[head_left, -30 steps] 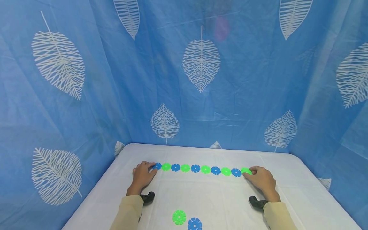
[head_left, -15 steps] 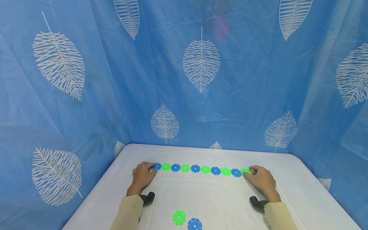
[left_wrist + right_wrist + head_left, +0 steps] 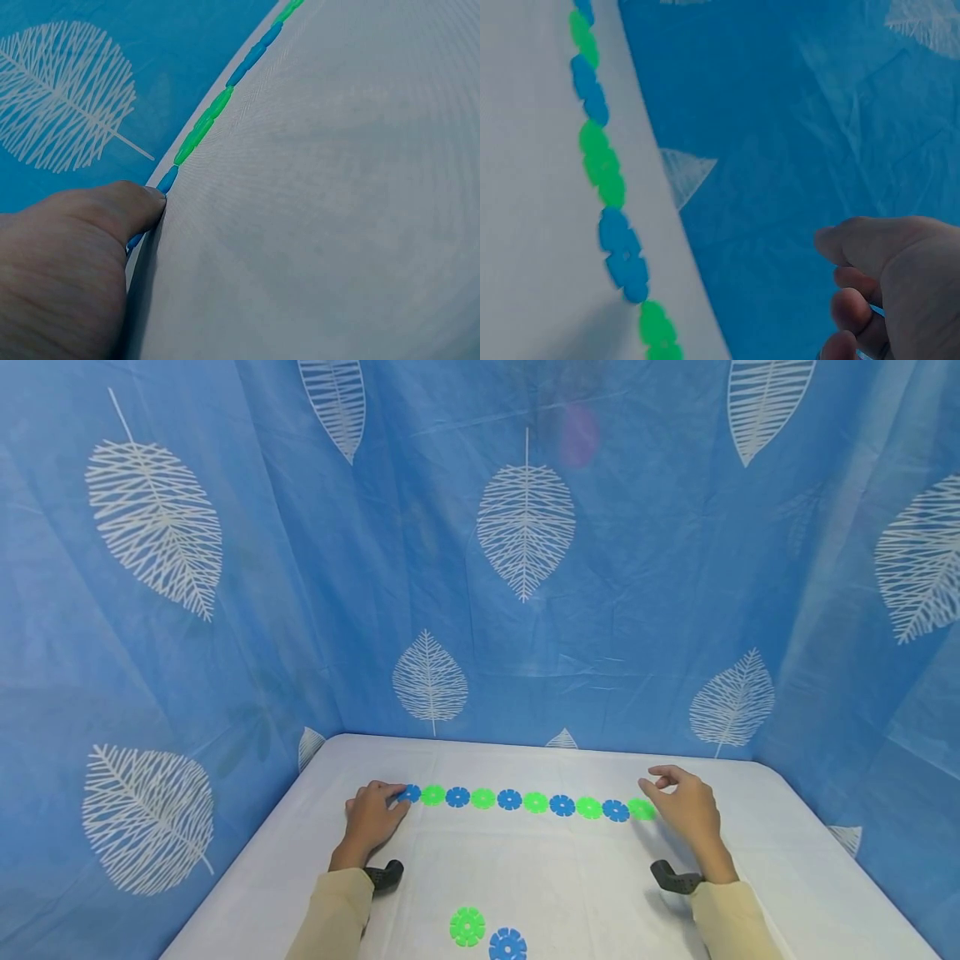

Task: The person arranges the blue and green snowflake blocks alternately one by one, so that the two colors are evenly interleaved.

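Along the far part of the table lies a straight row of notched plastic discs, blue and green in turn. My left hand holds the blue disc at the row's left end between thumb and fingers; in the left wrist view the thumb covers part of that disc. Raised just off the right end, my right hand has loosely bent fingers with nothing between them. Closest to it is the green end disc, flat on the table. The right wrist view shows this hand apart from the row.
Near the front of the white table lie two loose discs, one green and one blue. Blue cloth with white leaf prints hangs behind the table and at both sides.
My right hand has let go of the green end disc and risen slightly above the table. The left hand and the row of discs have stayed in place.
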